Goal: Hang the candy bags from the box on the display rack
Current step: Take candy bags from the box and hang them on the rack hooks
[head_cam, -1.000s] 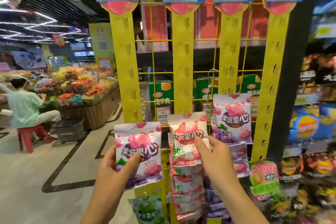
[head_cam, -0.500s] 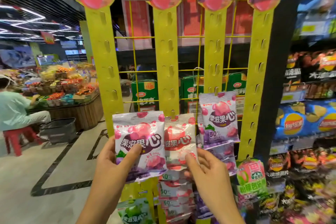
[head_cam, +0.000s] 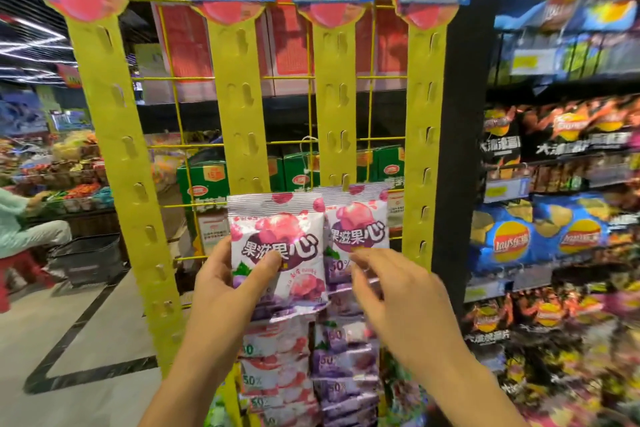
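Nearest, the left hand (head_cam: pixel 228 284) pinches a candy bag (head_cam: pixel 277 253) by its lower half, thumb on the printed front and fingers behind, while the right hand (head_cam: pixel 398 291) hovers beside it loosely open and holding nothing. The bag looks light, soft and glossy, so it is likely to slip or flop; a grip near the stiffer sealed top should steer it better. Behind it stand the yellow hanging strip (head_cam: pixel 247 107) and more hung bags (head_cam: pixel 360 222)

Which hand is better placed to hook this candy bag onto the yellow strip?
Left. The left hand already grips the candy bag, held up against the second yellow strip just below its free hooks. The right hand is open, holding nothing, beside the hung bag.
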